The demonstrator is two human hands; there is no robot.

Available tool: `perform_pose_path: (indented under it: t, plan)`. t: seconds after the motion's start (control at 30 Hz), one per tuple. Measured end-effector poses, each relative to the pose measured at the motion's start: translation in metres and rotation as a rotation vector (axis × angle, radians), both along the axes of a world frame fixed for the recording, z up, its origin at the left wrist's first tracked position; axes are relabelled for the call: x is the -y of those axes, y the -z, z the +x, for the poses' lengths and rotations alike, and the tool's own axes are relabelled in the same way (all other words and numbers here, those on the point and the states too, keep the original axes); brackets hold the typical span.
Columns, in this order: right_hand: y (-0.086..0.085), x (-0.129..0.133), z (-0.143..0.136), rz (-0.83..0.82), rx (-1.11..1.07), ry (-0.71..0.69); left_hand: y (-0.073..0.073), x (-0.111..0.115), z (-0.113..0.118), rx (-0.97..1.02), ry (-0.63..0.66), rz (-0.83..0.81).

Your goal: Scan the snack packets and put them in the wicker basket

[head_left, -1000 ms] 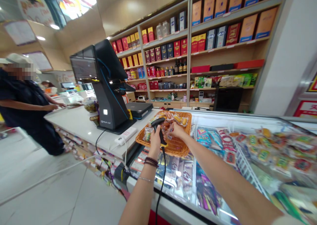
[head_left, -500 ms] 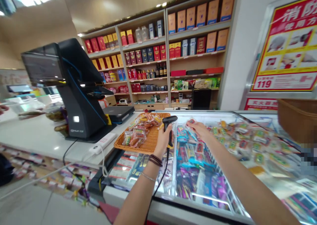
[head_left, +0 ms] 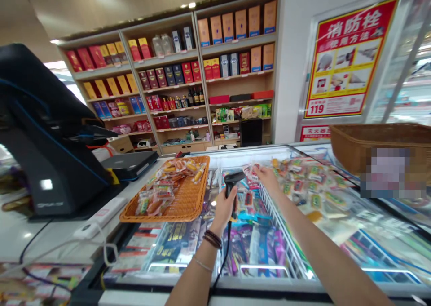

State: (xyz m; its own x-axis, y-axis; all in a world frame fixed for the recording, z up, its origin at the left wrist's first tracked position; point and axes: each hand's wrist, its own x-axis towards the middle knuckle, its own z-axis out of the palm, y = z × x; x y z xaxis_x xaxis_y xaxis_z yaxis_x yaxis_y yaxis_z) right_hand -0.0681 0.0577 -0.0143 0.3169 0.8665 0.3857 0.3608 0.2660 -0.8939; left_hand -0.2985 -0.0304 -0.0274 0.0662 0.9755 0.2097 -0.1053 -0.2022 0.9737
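Note:
My left hand [head_left: 225,211] is wrapped round the handle of a black barcode scanner [head_left: 233,178], its cable hanging down past my wrist. The scanner's head points right, toward a small clear snack packet with red print [head_left: 251,173]. That packet is pinched in the fingertips of my right hand [head_left: 268,180]. Both hands are above a chest freezer [head_left: 202,277] filled with wrapped goods. Left of my hands, an orange wicker tray [head_left: 188,202] holds several packaged sausage-like snacks [head_left: 160,193] at its left and far sides.
A black checkout terminal [head_left: 50,130] stands on the white counter at left, beside a flat black device [head_left: 133,164] and a white power strip [head_left: 101,218]. A brown basket [head_left: 350,144] sits at right on the freezer. Shelves of boxed goods [head_left: 168,77] line the back wall.
The view has swung to the right, so the tray and terminal appear farther left. My right hand has turned the packet more into view near the scanner's head.

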Motion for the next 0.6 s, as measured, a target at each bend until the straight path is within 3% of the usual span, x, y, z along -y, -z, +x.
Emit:
perform_pose_path:
  t: [0.17, 0.4, 0.6]
  plan:
    - [0.016, -0.003, 0.002, -0.002, 0.042, 0.014, -0.001, 0.006, -0.004, -0.067, 0.083, 0.024]
    - [0.018, -0.002, 0.001, -0.007, 0.011, 0.019, 0.016, 0.003, 0.0, -0.139, 0.104, 0.026]
    - [0.018, -0.003, 0.002, 0.002, 0.041, 0.063, 0.007, 0.005, -0.006, -0.183, 0.17, 0.015]
